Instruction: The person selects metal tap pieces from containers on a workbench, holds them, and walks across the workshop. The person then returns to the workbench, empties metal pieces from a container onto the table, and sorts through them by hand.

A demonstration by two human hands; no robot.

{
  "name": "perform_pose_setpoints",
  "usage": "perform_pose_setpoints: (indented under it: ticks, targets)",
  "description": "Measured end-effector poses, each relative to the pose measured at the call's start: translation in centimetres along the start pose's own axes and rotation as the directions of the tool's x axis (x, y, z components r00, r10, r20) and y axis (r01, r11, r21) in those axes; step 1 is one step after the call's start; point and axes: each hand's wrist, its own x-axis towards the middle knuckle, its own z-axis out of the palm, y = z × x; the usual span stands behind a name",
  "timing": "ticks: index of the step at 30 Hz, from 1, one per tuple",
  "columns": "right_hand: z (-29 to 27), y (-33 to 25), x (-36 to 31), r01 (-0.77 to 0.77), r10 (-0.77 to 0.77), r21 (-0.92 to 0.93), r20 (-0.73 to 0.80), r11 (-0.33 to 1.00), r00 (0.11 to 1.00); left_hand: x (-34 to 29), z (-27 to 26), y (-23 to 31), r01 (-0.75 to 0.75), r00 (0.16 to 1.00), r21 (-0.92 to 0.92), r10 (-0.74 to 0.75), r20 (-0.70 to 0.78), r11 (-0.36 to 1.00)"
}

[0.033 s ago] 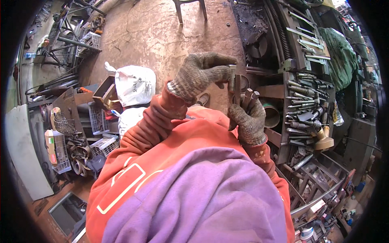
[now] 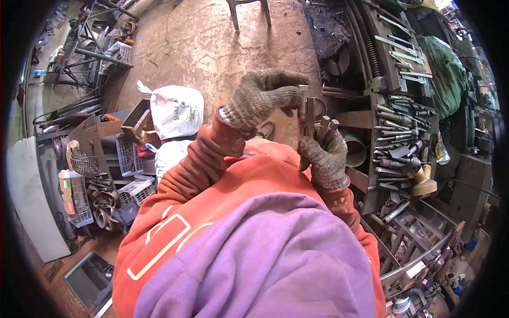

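Observation:
My left hand [image 2: 260,100], in a grey-brown knitted glove, reaches in from the left with its fingers bent around the upper end of a threaded metal rod [image 2: 303,108]. A second, finely ridged rod [image 2: 310,114] stands close beside it. In the same kind of glove, my right hand [image 2: 327,161] is closed around the lower part of a bunch of these rods. Two thick ones with squared ends [image 2: 332,125] stick up between its fingers; they look like thread taps. The rods' lower parts are mostly hidden by the right glove.
At right, a rack [image 2: 374,143] holds many metal cutters and shanks, beside a large metal pipe [image 2: 355,150]. White sacks [image 2: 177,111], a wooden box [image 2: 137,121] and wire baskets [image 2: 127,153] stand at left. A chair [image 2: 249,2] is on the floor ahead.

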Motion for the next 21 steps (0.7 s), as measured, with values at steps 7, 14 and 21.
perform_pose_setpoints:
  ticks: [7,14,21]
  targets:
    - [1.3,-0.5,0.8,-0.040,0.039,0.006,0.038,0.999,0.999,0.5,-1.5,-1.0,0.110,0.993,-0.095,-0.113,-0.023,0.989]
    - [1.5,0.8,1.2,-0.057,0.057,0.080,0.007,0.995,0.998,0.1,-2.4,-3.1,0.235,0.972,-0.435,-0.213,0.099,0.869]
    - [1.1,1.3,0.7,-0.006,0.006,0.022,0.003,1.000,1.000,-0.2,-1.1,-4.4,0.365,0.929,-0.376,-0.311,0.198,0.852]
